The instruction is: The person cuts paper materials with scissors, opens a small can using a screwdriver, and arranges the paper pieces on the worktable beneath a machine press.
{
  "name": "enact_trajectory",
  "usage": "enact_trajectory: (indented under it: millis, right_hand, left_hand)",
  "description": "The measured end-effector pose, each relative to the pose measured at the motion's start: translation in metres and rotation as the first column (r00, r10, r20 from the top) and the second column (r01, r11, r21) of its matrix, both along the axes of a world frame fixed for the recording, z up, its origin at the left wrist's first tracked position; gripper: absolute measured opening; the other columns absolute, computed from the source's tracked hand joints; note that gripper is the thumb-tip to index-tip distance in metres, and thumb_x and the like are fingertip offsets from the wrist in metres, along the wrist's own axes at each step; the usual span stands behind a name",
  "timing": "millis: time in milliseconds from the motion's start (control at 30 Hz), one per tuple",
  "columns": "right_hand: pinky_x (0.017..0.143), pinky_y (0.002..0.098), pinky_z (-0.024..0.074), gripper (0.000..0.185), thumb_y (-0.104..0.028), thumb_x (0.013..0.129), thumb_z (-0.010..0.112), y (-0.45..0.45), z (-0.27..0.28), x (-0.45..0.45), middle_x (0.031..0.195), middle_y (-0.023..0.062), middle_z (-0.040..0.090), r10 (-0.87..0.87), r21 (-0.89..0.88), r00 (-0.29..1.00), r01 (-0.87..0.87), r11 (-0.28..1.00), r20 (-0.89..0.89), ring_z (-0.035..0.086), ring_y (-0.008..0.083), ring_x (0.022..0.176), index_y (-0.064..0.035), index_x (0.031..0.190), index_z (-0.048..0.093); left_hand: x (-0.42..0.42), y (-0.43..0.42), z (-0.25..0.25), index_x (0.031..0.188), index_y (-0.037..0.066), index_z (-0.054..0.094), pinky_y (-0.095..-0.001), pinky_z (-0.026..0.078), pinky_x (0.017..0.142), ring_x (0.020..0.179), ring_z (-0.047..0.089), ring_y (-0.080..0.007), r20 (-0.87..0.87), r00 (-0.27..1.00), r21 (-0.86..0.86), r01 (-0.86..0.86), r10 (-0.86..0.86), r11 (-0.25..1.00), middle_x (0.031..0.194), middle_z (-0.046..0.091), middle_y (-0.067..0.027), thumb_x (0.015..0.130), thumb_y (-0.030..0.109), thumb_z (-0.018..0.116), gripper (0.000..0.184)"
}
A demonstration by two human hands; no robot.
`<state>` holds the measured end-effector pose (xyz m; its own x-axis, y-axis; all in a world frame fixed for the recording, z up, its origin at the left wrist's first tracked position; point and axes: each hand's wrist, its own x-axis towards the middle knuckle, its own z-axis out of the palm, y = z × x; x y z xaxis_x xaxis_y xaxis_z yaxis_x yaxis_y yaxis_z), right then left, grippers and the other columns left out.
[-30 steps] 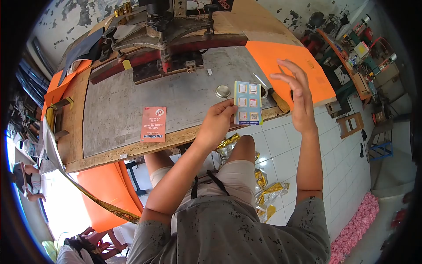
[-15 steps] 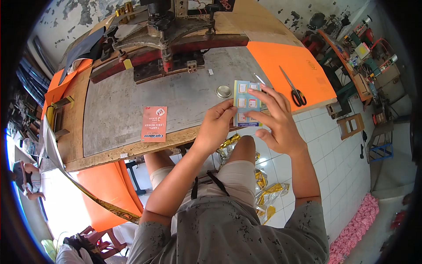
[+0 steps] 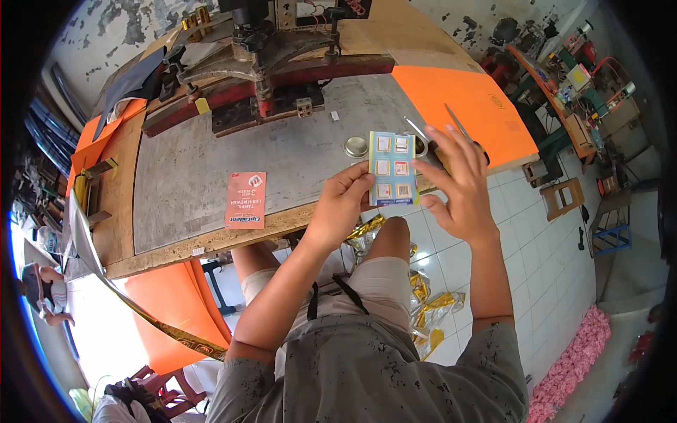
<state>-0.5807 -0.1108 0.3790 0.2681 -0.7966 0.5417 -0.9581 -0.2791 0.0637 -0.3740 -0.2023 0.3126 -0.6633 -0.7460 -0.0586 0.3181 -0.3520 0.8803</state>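
My left hand (image 3: 343, 204) pinches the left edge of a small light-blue printed card (image 3: 393, 169) between thumb and fingers. The card shows two columns of little framed pictures and is held over the table's front edge. Just right of it, my right hand (image 3: 457, 185) has its fingers spread and holds nothing. Close behind the card lies a round metal tin lid (image 3: 356, 146). Scissors (image 3: 458, 121) rest on the orange sheet, their handles mostly hidden by my right hand. A red Ciptadent card (image 3: 245, 201) lies flat to the left.
A heavy press (image 3: 257, 67) stands at the back of the grey-topped table (image 3: 183, 183). A large orange sheet (image 3: 469, 113) covers the right side. Gold foil scraps (image 3: 427, 310) litter the tiled floor. More orange sheets (image 3: 169, 310) are below left. Another person (image 3: 48, 289) is at far left.
My right hand has moved off the card to the right, its fingers now in front of the scissors' handles. The card has shifted slightly left in my left hand.
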Motion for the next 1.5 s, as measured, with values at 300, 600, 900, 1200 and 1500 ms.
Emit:
enact_trajectory:
  millis: [300, 600, 900, 1200, 1500]
  right_hand:
    - [0.12, 0.0523, 0.0249, 0.044, -0.044, 0.106, 0.048, -0.027, -0.019, -0.036, 0.157, 0.0112, 0.045, -0.054, 0.025, 0.982, 0.05, 0.998, 0.181, 0.035, 0.0382, 0.148, -0.0094, 0.116, 0.074]
    - [0.123, 0.0493, 0.0204, 0.059, -0.047, 0.11, 0.036, -0.049, -0.026, -0.047, 0.156, 0.0113, 0.045, -0.083, 0.153, 0.963, 0.044, 0.987, 0.255, 0.032, 0.0354, 0.149, -0.0047, 0.098, 0.075]
    - [0.119, 0.0478, 0.0246, 0.062, -0.047, 0.111, 0.03, -0.052, -0.01, -0.055, 0.149, 0.01, 0.053, -0.01, 0.045, 0.934, -0.006, 0.999, 0.357, 0.039, 0.0349, 0.144, -0.0052, 0.106, 0.075]
    - [0.116, 0.0452, 0.0302, 0.059, -0.047, 0.111, 0.032, -0.052, 0.014, -0.046, 0.147, 0.0106, 0.055, 0.025, 0.077, 0.953, -0.05, 0.996, 0.302, 0.044, 0.0322, 0.14, -0.0053, 0.112, 0.074]
    - [0.118, 0.0434, 0.0308, 0.065, -0.052, 0.11, 0.031, -0.049, 0.042, -0.066, 0.146, 0.0143, 0.057, 0.074, 0.054, 0.814, -0.129, 0.99, 0.576, 0.045, 0.03, 0.14, -0.0026, 0.116, 0.073]
  left_hand:
    - [0.008, -0.009, -0.017, 0.137, -0.002, 0.062, -0.0259, 0.055, 0.079, 0.081, 0.06, -0.0043, 0.091, 0.982, -0.065, -0.16, 0.166, 0.985, 0.098, 0.069, -0.0009, 0.105, 0.012, 0.048, 0.037]
    - [0.011, -0.009, -0.015, 0.137, -0.002, 0.062, -0.0217, 0.05, 0.072, 0.068, 0.045, -0.0017, 0.155, 0.969, -0.071, -0.183, 0.192, 0.981, 0.077, 0.052, 0.0071, 0.104, 0.014, 0.051, 0.038]
    - [0.004, -0.009, -0.012, 0.135, -0.002, 0.063, -0.0218, 0.049, 0.072, 0.079, 0.055, -0.0038, 0.14, 0.973, -0.046, -0.176, 0.181, 0.983, 0.094, 0.065, 0.0013, 0.105, 0.013, 0.048, 0.037]
    - [-0.007, -0.011, -0.017, 0.138, -0.004, 0.059, -0.0281, 0.057, 0.082, 0.086, 0.064, -0.0065, 0.11, 0.984, -0.023, -0.136, 0.138, 0.99, 0.103, 0.071, -0.0036, 0.106, 0.012, 0.047, 0.038]
    - [-0.009, -0.013, -0.024, 0.137, -0.004, 0.06, -0.0276, 0.055, 0.083, 0.088, 0.066, -0.0079, 0.12, 0.984, -0.05, -0.124, 0.129, 0.991, 0.108, 0.072, -0.0054, 0.106, 0.012, 0.047, 0.037]
